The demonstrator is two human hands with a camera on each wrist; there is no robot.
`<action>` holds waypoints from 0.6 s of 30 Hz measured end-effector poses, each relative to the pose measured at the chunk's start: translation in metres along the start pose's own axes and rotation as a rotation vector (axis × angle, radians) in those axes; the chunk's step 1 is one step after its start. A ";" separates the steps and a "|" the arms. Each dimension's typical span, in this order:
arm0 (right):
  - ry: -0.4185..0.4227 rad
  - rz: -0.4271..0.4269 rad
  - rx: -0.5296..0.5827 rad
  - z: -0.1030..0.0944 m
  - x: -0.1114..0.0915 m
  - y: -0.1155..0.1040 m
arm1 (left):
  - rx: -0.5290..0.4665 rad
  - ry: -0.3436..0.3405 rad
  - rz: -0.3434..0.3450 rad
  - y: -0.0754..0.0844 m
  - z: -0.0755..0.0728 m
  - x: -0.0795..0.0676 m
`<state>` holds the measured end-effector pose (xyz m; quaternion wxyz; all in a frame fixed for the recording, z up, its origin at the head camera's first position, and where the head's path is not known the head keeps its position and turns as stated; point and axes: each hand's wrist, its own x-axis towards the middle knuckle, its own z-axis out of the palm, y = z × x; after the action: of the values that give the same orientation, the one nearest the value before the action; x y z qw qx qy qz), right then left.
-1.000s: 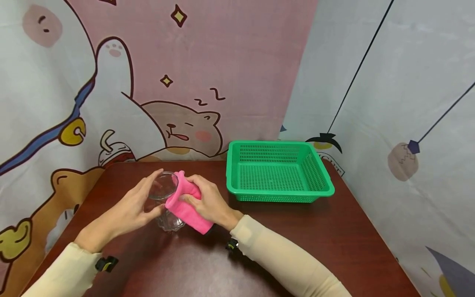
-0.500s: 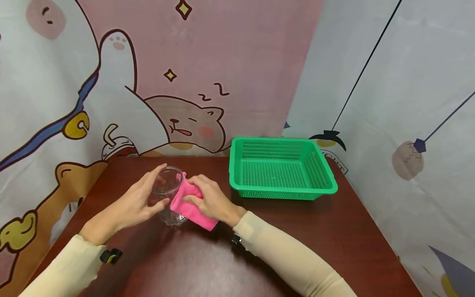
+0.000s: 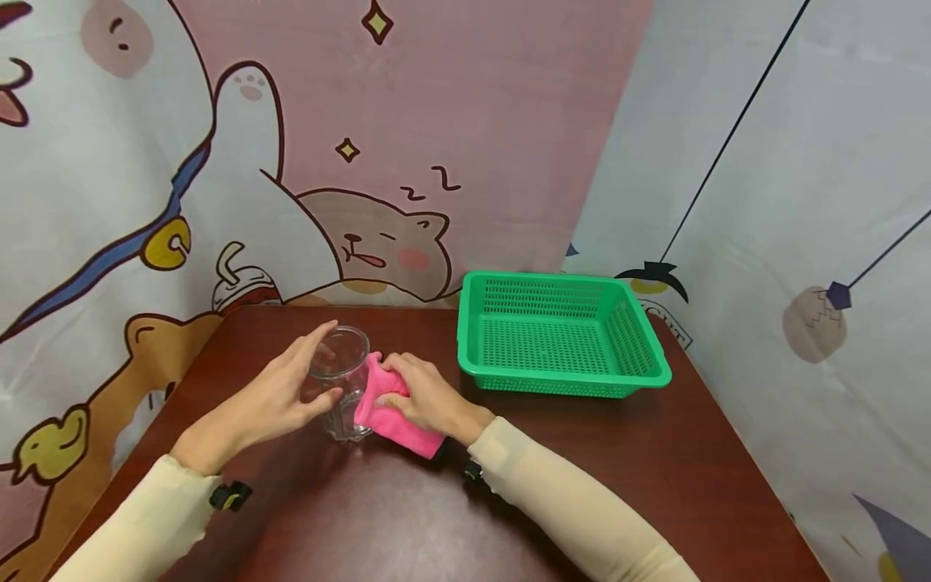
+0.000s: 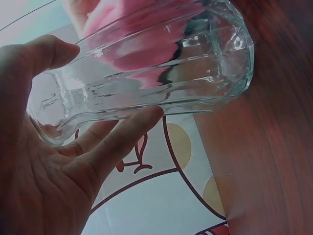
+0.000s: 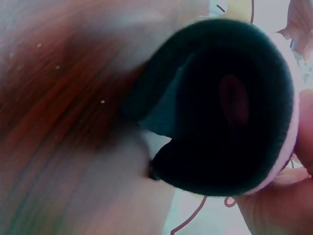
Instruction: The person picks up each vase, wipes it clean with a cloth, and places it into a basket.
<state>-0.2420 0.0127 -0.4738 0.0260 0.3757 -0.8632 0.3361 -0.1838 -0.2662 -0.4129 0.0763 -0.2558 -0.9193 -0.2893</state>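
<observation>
A clear drinking glass (image 3: 342, 356) with ribbed sides stands upright on the table. My left hand (image 3: 272, 404) holds it near the rim, the thumb on the near side and the fingers round the far side. In the left wrist view, fingertips (image 4: 151, 115) lie along the glass wall. My right hand (image 3: 432, 396) grips a pink cloth (image 3: 407, 432) just right of the glass, thumb on top. Through the glass wall the pink cloth (image 4: 146, 54) shows behind it. The right wrist view shows the cloth's dark underside (image 5: 234, 171), bent into an open curl.
At the back right of the dark red-brown table (image 3: 582, 469) sits a green plastic basket (image 3: 563, 380) with perforated walls. A printed cartoon curtain (image 3: 494, 145) hangs behind the table and along its sides.
The pink cloth in my right hand has slipped lower and slightly right from the glass rim, which it overlapped before. My left hand keeps its place round the glass. The head view has shifted a little.
</observation>
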 end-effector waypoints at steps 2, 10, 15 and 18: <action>-0.020 0.006 -0.016 0.001 -0.002 0.002 | -0.004 -0.003 -0.002 0.000 0.001 0.000; -0.104 0.051 -0.061 0.004 -0.007 0.007 | -0.012 0.005 -0.020 0.001 0.003 -0.001; -0.136 0.059 -0.095 0.004 -0.008 0.009 | -0.006 0.012 -0.009 0.002 0.004 -0.001; -0.132 0.057 -0.115 0.005 -0.007 0.009 | 0.008 0.013 -0.008 0.001 0.003 0.000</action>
<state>-0.2421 0.0190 -0.4847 -0.0189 0.3703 -0.8912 0.2613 -0.1833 -0.2631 -0.4149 0.0822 -0.2498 -0.9209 -0.2876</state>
